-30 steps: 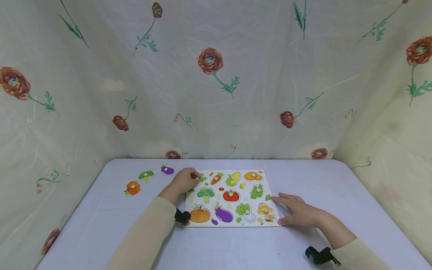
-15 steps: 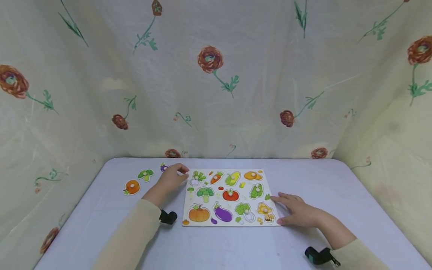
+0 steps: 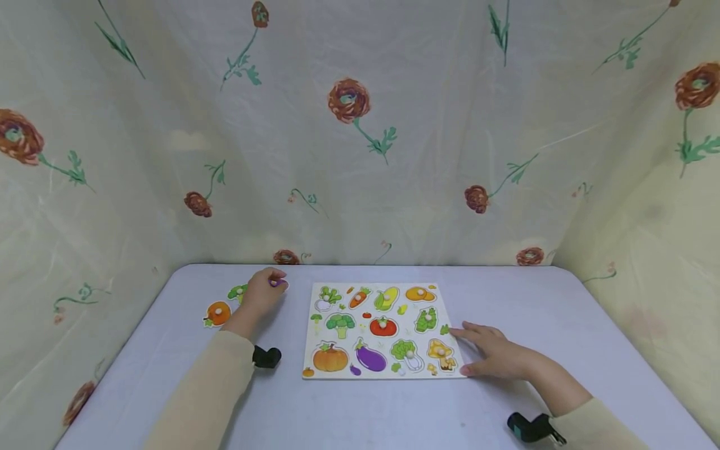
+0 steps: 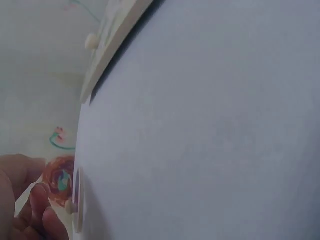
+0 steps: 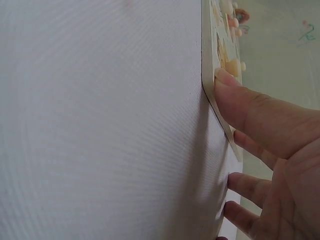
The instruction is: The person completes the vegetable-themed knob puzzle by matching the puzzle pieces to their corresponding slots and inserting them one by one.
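Observation:
My left hand [image 3: 260, 294] hovers over a purple eggplant puzzle piece [image 3: 278, 284] at the table's far left. In the left wrist view the thumb and fingers [image 4: 40, 197] are a little apart from the piece's knob [image 4: 70, 207], and the piece lies flat. A white vegetable puzzle board [image 3: 360, 340] lies in the middle, with several knobbed pieces such as a tomato [image 3: 383, 327] and a white radish [image 3: 326, 299] in it. My right hand [image 3: 495, 353] rests at the board's right edge, thumb on its near corner, fingers spread.
Left of the board lie an orange pumpkin piece [image 3: 218, 313] and a broccoli piece [image 3: 237, 292], the latter partly behind my left hand. A white cloth covers the table [image 3: 382, 415]. Flowered curtains [image 3: 416, 187] hang behind and at both sides.
My left hand has moved left from the radish at the board's upper left corner to the eggplant piece. The radish now shows uncovered in the board. My right hand has stayed still.

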The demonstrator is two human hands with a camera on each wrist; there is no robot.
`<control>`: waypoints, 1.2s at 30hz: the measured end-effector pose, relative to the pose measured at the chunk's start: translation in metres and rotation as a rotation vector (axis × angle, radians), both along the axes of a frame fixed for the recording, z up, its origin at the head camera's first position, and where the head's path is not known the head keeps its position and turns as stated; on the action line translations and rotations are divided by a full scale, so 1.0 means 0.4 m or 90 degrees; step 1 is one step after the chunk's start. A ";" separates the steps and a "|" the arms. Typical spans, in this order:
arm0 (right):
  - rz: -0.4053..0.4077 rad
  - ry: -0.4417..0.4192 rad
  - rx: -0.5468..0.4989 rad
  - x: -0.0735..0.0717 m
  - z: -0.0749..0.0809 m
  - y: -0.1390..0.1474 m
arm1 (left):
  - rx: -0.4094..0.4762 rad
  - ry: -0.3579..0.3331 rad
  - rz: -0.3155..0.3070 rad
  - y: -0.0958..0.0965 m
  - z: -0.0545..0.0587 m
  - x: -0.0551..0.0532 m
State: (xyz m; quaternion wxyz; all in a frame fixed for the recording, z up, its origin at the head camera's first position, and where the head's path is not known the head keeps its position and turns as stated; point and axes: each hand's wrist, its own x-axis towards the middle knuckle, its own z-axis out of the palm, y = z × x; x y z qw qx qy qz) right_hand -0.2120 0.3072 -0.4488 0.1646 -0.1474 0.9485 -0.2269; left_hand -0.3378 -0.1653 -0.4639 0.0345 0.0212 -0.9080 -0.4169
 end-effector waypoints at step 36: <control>0.005 -0.002 -0.009 0.014 0.019 -0.002 | -0.114 -0.066 0.032 -0.012 -0.003 -0.017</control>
